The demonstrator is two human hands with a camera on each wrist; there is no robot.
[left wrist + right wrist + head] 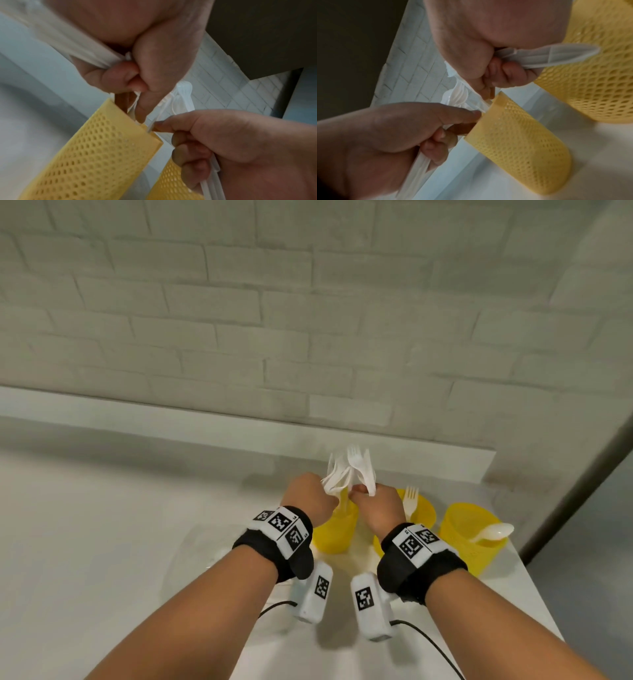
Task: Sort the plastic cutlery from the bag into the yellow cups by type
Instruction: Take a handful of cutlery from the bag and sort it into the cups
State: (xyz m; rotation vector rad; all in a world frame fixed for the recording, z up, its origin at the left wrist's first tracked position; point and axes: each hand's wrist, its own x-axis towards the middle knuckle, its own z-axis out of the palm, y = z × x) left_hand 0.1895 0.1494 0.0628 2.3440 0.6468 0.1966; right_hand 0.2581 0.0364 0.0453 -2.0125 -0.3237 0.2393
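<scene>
White brick wall, white table (102, 525); left hand (310, 496) and right hand (380, 505) each clench white plastic cutlery bundles (349, 474) above yellow mesh cup (334, 534). Light, slippery; grip handles.

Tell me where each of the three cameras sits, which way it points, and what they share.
Head: on the head, looking forward and down at both forearms, the left hand, right hand, white cutlery, three yellow cups and brick wall.
Left wrist: along the left hand, toward the right hand.
Right wrist: along the right hand, toward the left hand.
Shared: both wrist views show the perforated yellow cup under the fingers.
</scene>
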